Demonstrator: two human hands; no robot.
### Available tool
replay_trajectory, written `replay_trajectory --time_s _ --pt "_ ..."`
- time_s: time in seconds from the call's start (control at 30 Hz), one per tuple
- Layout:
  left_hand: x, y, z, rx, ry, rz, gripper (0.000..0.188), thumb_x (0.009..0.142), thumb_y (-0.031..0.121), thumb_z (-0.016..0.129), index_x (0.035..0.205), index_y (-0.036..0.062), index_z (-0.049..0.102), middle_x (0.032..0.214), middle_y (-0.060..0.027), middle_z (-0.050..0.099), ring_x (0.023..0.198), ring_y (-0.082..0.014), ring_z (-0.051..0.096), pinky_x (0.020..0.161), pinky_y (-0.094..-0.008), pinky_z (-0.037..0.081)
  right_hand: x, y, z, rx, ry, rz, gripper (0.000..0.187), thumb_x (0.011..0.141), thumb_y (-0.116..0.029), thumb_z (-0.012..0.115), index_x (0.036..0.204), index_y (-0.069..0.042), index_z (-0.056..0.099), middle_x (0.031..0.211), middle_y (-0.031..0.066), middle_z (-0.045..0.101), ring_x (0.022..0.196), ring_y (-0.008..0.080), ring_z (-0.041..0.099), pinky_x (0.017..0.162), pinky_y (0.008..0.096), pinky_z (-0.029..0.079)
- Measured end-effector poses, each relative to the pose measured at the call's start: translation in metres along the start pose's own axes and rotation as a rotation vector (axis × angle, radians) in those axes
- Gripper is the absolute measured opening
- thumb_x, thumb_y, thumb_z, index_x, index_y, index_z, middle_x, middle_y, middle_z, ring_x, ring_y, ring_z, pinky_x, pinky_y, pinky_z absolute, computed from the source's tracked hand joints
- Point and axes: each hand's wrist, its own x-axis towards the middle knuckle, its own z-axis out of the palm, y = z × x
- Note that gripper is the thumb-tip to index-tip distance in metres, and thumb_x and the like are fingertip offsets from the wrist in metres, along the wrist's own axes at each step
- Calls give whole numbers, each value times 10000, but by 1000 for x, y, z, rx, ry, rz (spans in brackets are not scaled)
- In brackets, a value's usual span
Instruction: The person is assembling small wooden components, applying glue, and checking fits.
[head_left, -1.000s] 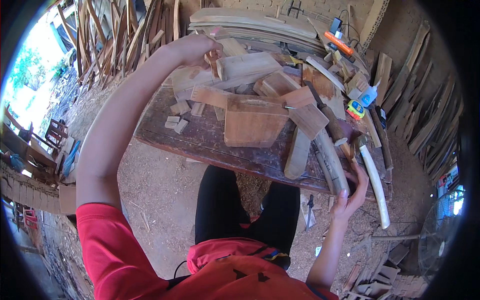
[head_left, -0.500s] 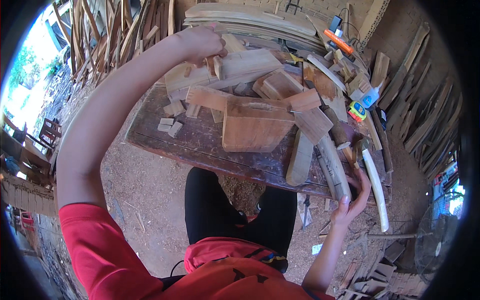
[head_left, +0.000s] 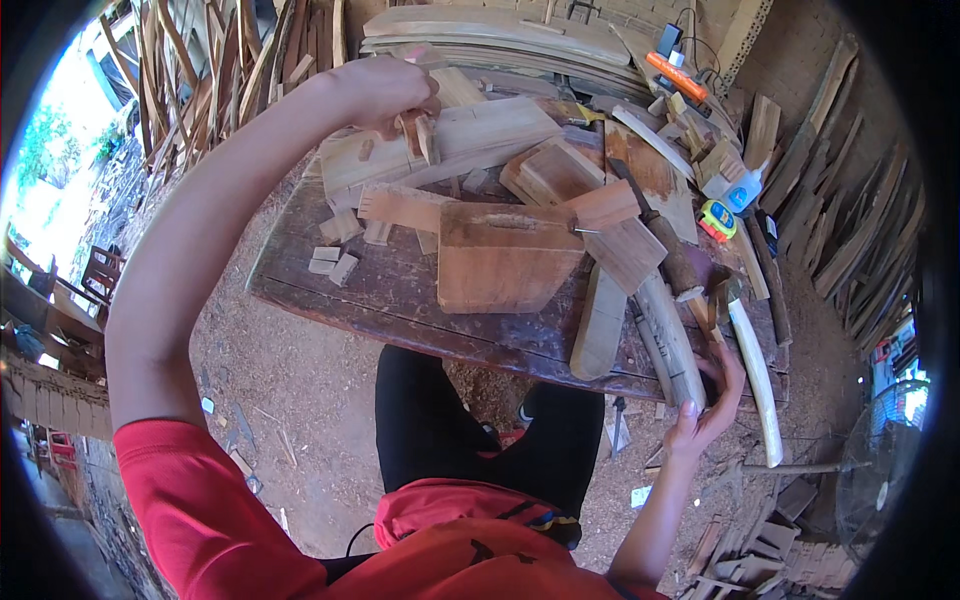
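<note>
At the far left of the bench my left hand [head_left: 385,92] is closed around a small wooden piece [head_left: 427,142], whose narrow end juts out below the fingers. Under it lies a wide, pale board [head_left: 470,133]. My right hand [head_left: 708,405] is at the near right edge, fingers curved and apart. Its thumb rests against the end of a curved wooden piece [head_left: 668,335], and its fingertips are close to a slim wooden handle [head_left: 702,314]. Between the hands stands a large, tapered wooden block [head_left: 512,262] with a slot in its top.
The dark wooden bench [head_left: 345,305] also carries offcuts [head_left: 333,262], a rounded slat [head_left: 600,325], a yellow-green tape measure [head_left: 717,218] and a small bottle [head_left: 741,191]. A pale curved strip [head_left: 757,385] overhangs the right edge. Long planks [head_left: 500,28] are stacked behind.
The whole view has shifted slightly. My left hand still grasps the small wooden piece, and my right hand stays by the curved piece's end.
</note>
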Motion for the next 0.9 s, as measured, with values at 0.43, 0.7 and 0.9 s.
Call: replay_trajectory --time_s 0.43,0.7,0.9 --pt "-73 2 90 -540 824 -394 531 945 227 706 1413 31 548 1321 -199 622 1234 -372 605 1073 -448 488 176 -171 35 -118 -211 -148 321 950 -139 663 1252 -29 671 979 53 680 949 148 633 936 317 476" --pt "-74 35 131 -805 1069 -530 377 987 297 579 1174 -27 628 1121 -233 656 1096 -427 635 960 -516 497 286 -215 227 -267 -958 -166 616 872 -540 736 1166 1 703 894 77 689 794 151 646 705 323 526" --pt "-79 34 147 -942 1018 -416 441 1006 326 587 1262 -30 629 1243 -231 656 1194 -409 617 1036 -476 466 303 -218 300 -489 -1298 81 527 844 -510 755 1081 -40 778 960 45 707 866 146 614 744 298 511"
